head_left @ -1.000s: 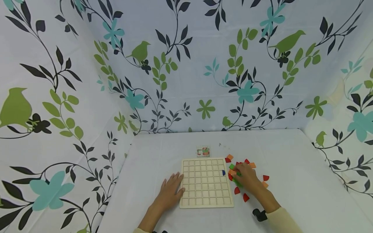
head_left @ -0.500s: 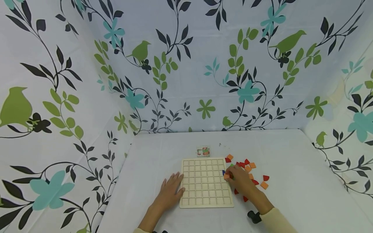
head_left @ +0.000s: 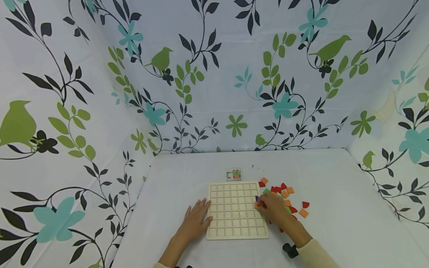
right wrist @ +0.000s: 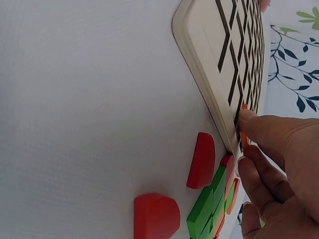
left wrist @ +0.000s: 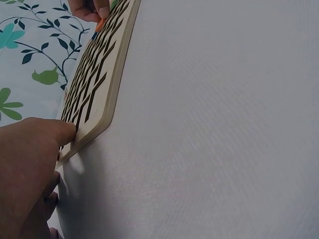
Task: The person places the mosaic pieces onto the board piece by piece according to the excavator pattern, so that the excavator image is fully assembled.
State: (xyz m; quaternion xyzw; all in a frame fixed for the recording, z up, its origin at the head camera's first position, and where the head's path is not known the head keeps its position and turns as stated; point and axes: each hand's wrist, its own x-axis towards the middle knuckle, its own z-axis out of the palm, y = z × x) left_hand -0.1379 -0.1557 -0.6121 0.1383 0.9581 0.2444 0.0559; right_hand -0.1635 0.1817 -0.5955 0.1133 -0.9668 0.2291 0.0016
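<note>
A pale wooden grid board lies flat on the white table. My left hand rests at its left edge with fingers extended; in the left wrist view the thumb touches the board's top. My right hand pinches an orange square tile between thumb and fingertips at the board's right side. That tile stands tilted over the grid, just nearer than a small blue piece in the rightmost column. Whether the tile touches the board I cannot tell.
Loose red, orange and green tiles lie right of the board, including a red quarter-round piece and an orange square. Green tiles sit below the right hand. A small picture card lies beyond the board. Patterned cloth hangs behind.
My right hand has moved left from the tile pile to the board's right column, bringing the orange tile, which now tilts by the blue piece. The left hand has stayed put.
</note>
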